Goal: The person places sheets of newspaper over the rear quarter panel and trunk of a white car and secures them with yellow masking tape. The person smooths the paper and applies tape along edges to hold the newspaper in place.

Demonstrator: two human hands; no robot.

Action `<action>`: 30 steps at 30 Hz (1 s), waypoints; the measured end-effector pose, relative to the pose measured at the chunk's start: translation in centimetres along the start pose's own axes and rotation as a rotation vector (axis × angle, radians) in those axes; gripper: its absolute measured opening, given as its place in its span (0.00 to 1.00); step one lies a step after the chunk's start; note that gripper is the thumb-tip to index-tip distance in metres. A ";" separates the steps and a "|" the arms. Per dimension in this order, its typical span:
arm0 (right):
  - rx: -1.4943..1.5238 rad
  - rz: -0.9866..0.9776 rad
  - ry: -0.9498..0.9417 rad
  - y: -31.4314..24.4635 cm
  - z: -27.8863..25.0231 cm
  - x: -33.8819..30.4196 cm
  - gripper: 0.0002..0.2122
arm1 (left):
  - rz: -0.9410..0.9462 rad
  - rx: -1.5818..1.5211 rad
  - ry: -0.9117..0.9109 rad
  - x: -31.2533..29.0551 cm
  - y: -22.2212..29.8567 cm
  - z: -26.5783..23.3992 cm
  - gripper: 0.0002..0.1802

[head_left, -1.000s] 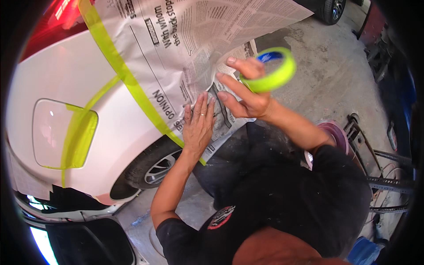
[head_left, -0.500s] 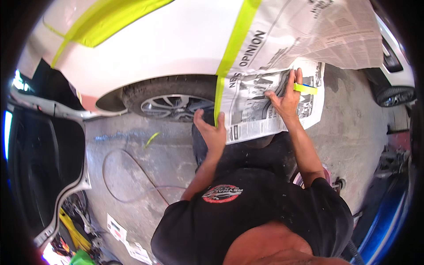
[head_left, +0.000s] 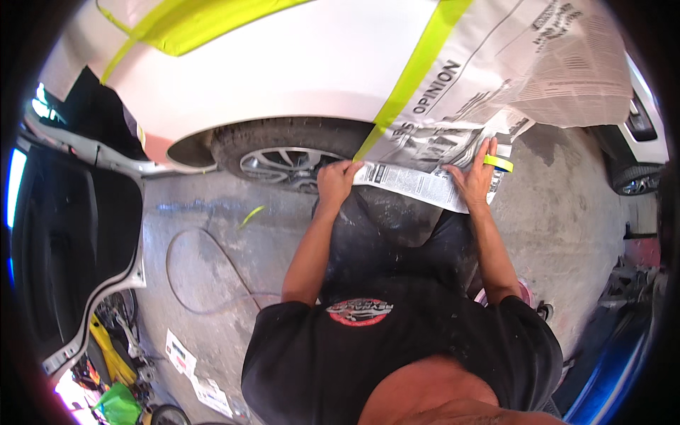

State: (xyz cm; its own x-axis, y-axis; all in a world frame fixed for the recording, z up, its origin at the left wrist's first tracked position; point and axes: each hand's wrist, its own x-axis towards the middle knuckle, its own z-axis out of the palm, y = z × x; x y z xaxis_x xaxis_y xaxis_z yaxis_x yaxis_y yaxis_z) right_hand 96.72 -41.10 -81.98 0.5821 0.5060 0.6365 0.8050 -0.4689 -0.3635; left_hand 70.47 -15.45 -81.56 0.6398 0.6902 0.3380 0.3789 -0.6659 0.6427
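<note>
A sheet of newspaper [head_left: 407, 183] hangs along the white car panel [head_left: 304, 71], its upper edge held by a strip of yellow-green masking tape [head_left: 418, 64]. My left hand [head_left: 336, 183] pinches the sheet's lower left corner, at the tape's end beside the wheel [head_left: 287, 164]. On the right, my right hand [head_left: 476, 176] lies against the paper with thumb and fingers apart. A roll of yellow-green tape [head_left: 499, 163] hangs around its fingers. The sheet's lower part is creased and folded up between the hands.
More yellow-green tape [head_left: 184, 35] edges the panel at upper left. An open black-lined car door [head_left: 78, 234] stands at left. A hose [head_left: 170, 265] loops over the concrete floor, near a tape scrap [head_left: 251, 215] and papers [head_left: 209, 393]. Another white car [head_left: 641, 120] stands at right.
My left hand has closed on the newspaper's corner. The sheet's lower part has been folded upward, so less of it shows. My right hand has shifted down slightly. The view has moved a little.
</note>
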 end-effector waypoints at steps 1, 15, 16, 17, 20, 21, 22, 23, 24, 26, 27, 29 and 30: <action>-0.107 0.037 -0.064 1.4 -0.3 0.3 0.61 | 0.048 0.108 -0.028 0.6 -0.2 -0.1 0.25; 0.415 0.794 0.145 1.5 -6.1 -0.7 0.31 | 0.010 0.555 -0.806 -1.5 11.2 -10.9 0.32; 0.350 0.596 0.281 1.1 -5.4 0.3 0.30 | 0.258 0.406 -0.796 -1.3 14.4 -11.7 0.29; 0.263 0.416 0.393 1.0 -4.8 1.2 0.29 | 0.489 0.235 -0.810 -0.5 18.0 -12.0 0.27; 0.425 0.474 0.461 1.0 -4.0 8.8 0.27 | 0.942 0.273 -0.227 2.0 27.1 -11.6 0.16; 0.508 0.514 0.505 1.3 -3.4 11.1 0.27 | 0.934 0.450 -0.273 1.7 29.1 -13.5 0.18; 0.510 0.540 0.497 1.8 -3.4 13.0 0.28 | 0.927 0.621 -0.294 1.4 31.4 -15.1 0.19; 0.520 0.564 0.477 1.7 -3.1 14.4 0.28 | 0.951 0.617 -0.352 0.5 32.3 -15.7 0.20; 0.535 0.592 0.440 1.6 -2.3 15.0 0.29 | 0.958 0.616 -0.419 -1.1 32.8 -16.0 0.22; 0.583 0.609 0.431 2.5 -1.4 15.8 0.29 | 1.012 0.615 -0.402 -1.7 33.0 -14.7 0.25; 0.599 0.610 0.437 3.1 -1.3 16.3 0.29 | 1.063 0.616 -0.308 -0.4 32.4 -12.5 0.27; 0.626 0.665 0.424 4.4 -1.6 16.4 0.29 | 0.999 0.786 -0.221 2.0 27.5 -8.4 0.40; 0.645 0.689 0.414 4.8 -1.7 16.8 0.28 | 0.998 0.833 -0.296 2.3 23.9 -6.9 0.43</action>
State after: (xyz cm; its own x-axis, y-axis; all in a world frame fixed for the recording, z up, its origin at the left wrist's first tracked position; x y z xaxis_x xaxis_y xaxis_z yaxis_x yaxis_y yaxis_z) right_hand 110.17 -36.06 -71.83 0.9537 -0.0716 0.2921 0.2912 -0.0234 -0.9564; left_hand 76.41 -27.80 -60.64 0.9603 -0.2078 0.1858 -0.1089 -0.8932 -0.4364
